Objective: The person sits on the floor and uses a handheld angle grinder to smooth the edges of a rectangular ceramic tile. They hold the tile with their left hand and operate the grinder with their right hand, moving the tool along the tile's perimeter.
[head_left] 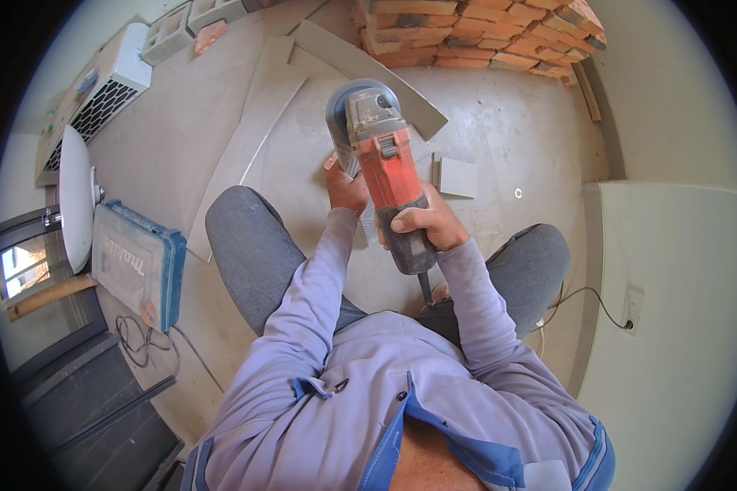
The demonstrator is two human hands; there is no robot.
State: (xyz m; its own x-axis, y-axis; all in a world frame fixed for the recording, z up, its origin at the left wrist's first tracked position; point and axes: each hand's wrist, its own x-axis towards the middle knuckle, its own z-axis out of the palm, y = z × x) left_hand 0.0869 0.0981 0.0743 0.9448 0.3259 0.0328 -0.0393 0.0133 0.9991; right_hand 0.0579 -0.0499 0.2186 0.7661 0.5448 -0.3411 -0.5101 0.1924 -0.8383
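One grinder [393,168] is in the upper middle of the frame, its red body slanting and its grey disc [337,114] toward the top left. My right hand [438,221] holds it by the dark rear part: the thumb lies across the top and the fingers go around the side, mostly hidden below. My left hand [348,190] is lower and to the left, near the disc; its fingers look bent, but the grinder covers part of them, so I cannot tell how narrow they are or what they hold. I judge the grinder rather heavy, with much of the weight in its metal head, so it should want to tip forward. The body looks stiff and hard, not fragile, though dust could make it a little slippery. The dark rear part seems to me the best place for a full grip, well apart from the disc. The cord [425,290] leaves the rear end, and I should not bend it sharply. Around are slabs [266,106] at upper centre-left, a tile [458,177] right of the grinder, and bricks [483,33] at upper right.
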